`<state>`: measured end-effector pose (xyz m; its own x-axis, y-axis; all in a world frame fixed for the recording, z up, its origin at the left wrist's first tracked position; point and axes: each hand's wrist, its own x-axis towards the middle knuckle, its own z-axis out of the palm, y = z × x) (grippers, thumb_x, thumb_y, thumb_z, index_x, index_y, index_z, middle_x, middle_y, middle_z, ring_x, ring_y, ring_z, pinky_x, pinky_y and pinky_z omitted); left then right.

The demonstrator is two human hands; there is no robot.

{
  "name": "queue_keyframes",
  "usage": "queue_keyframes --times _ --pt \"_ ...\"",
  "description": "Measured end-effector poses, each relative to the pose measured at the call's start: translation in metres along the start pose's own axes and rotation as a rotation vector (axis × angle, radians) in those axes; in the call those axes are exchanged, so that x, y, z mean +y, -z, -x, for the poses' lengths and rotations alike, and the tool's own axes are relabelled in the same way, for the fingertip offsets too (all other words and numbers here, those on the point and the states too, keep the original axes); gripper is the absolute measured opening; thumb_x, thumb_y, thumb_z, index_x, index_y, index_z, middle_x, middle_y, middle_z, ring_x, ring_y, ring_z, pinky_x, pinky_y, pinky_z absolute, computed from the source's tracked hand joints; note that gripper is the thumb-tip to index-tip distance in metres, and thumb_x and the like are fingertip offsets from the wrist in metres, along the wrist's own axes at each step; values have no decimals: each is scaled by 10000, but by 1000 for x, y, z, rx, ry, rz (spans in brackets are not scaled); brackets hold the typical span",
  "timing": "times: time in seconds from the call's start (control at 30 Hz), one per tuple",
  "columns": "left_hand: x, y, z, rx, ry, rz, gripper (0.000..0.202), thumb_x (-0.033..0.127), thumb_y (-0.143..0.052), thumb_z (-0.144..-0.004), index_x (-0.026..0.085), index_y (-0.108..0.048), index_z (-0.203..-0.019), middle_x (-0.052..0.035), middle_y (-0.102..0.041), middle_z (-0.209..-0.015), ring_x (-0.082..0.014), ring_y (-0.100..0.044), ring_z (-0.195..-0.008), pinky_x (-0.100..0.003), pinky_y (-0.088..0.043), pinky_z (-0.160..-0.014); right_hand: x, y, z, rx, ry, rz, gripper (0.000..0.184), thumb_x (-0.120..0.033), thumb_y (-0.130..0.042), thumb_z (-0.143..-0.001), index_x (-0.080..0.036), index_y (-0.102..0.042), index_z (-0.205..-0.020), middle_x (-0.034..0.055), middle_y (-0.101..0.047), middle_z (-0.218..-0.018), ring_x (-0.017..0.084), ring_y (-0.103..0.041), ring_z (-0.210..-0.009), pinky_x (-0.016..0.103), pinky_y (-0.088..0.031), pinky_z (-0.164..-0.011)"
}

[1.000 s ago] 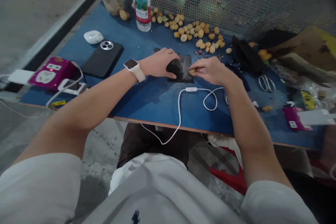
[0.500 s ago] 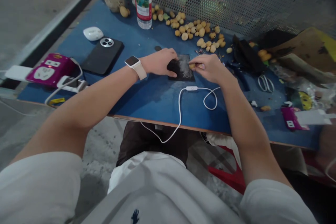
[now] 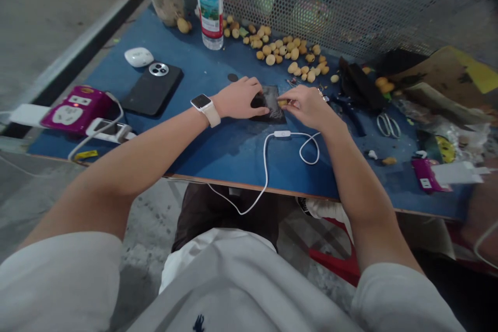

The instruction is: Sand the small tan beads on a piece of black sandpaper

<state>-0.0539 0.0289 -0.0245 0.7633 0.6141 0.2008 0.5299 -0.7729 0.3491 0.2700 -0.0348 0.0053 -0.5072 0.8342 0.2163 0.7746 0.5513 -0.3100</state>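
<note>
My left hand [image 3: 239, 98] curves over the raised, curled end of a dark abrasive-looking sheet [image 3: 271, 109], which is dusted with pale powder and lies on the table. My right hand [image 3: 307, 107] pinches a small yellow seed-like nut [image 3: 282, 103] between finger and thumb, pressing it against the sheet. Beyond my hands lies a scattered group of several similar tan nuts [image 3: 280, 47]. A pale smartwatch [image 3: 203, 107] sits on my left wrist.
The blue table [image 3: 229, 158] holds a water bottle [image 3: 209, 5], a black phone [image 3: 152, 88], a white earbud case [image 3: 139, 57], a magenta power strip [image 3: 77, 108], scissors [image 3: 388, 126], a white cable [image 3: 282, 134], and papers at right. Metal mesh [image 3: 342, 5] stands behind.
My left hand has shifted slightly right over the dark sheet, and the right hand stays pinched on the nut. The whole scene has moved slightly in view.
</note>
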Motion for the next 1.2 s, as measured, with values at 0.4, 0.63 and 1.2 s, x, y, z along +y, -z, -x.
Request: queue_keyframes --times 0.4,0.63,1.2 --pt "15 -16 3 72 64 0 741 701 -894 -1085 147 -787 -1565 -276 -754 -1648 -524 -705 -1547 -663 -552 -1392 -2 -20 4 178 -68 -94 274 -289 -850 -1103 -323 -974 -1345 132 -941 -1451 421 -875 -1303 659 -730 -1221" --pt "15 -16 3 78 61 37 757 709 -907 -1070 165 -778 -1581 -262 -753 -1652 -529 -705 -1552 -691 -560 -1393 -6 -14 6 196 -87 -148 130 -356 -938 -1092 -327 -1026 -1184 137 -954 -1358 431 -905 -1244 694 -746 -1217" --pt "21 -7 5 29 88 42 741 670 -903 -1078 175 -756 -1610 -269 -727 -1691 -542 -669 -1617 -693 -535 -1428 -22 -8 7 109 -161 -281 209 -449 -948 -1091 -299 -1006 -1226 105 -989 -1209 386 -927 -1089 591 -769 -1105"
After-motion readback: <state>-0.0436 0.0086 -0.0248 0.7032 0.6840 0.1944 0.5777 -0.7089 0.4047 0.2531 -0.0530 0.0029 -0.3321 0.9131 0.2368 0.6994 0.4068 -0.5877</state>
